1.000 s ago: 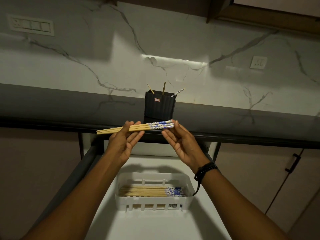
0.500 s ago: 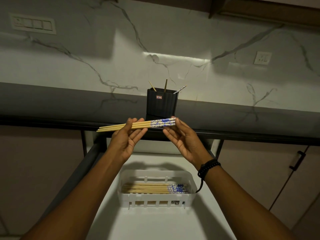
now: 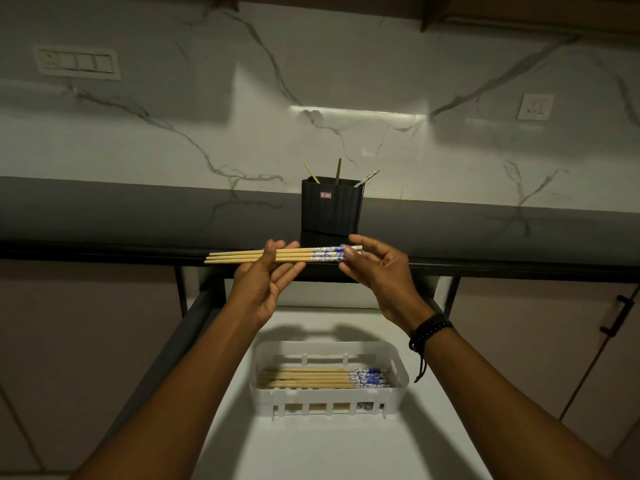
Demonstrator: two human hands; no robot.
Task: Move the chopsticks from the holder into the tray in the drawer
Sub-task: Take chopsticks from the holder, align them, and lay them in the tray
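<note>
A small bundle of wooden chopsticks (image 3: 294,255) with blue-and-white ends lies level in front of the counter edge. My left hand (image 3: 266,275) holds it near the middle, thumb over the sticks and fingers beneath. My right hand (image 3: 377,268) pinches the patterned ends with its fingertips. Behind them a black ribbed holder (image 3: 330,211) stands on the dark counter with three chopstick tips poking out. Below, in the pulled-out drawer (image 3: 311,445), a white slotted tray (image 3: 398,368) holds several more chopsticks (image 3: 311,377), laid lengthwise with the patterned ends to the right.
A marble wall rises behind the counter, with a switch plate (image 3: 78,62) at left and a socket (image 3: 535,106) at right. Closed cabinet doors flank the drawer; the right one has a black handle (image 3: 614,315). A black beaded bracelet (image 3: 427,329) circles my right wrist.
Both hands have shifted the held bundle slightly, so it now lies more level. The tray and holder have not moved on their own; the view tilted a little.
</note>
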